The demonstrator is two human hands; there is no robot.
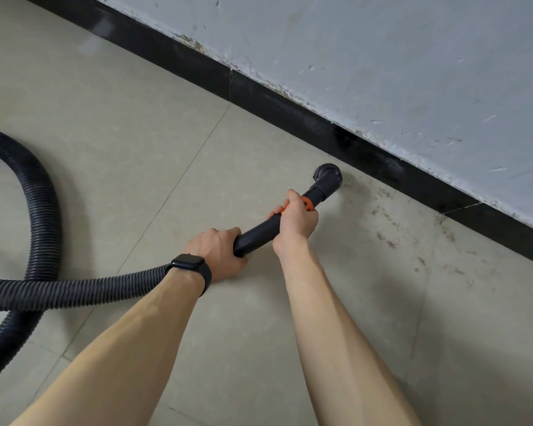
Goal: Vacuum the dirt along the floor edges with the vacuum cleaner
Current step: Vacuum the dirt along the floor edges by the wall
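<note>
While the left hand [219,253], a watch [191,265] at its wrist, curls its grip round the near end of the tube [259,233] where the ribbed hose [74,290] joins, the right hand [296,219] wraps its grip by the orange collar [307,204]. Beyond, the nozzle [328,176] rests on the floor [136,133] just beside the skirting [290,109]. Dirt [388,222] to its right remains; the strip to its left looks clean.

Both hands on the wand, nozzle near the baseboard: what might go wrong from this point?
1. The nozzle sits at one end of the dirt; specks spread rightward along the black baseboard, so a short pass may miss some.
2. The hose loops across itself behind the left hand and may snag or kink as the wand advances.
</note>
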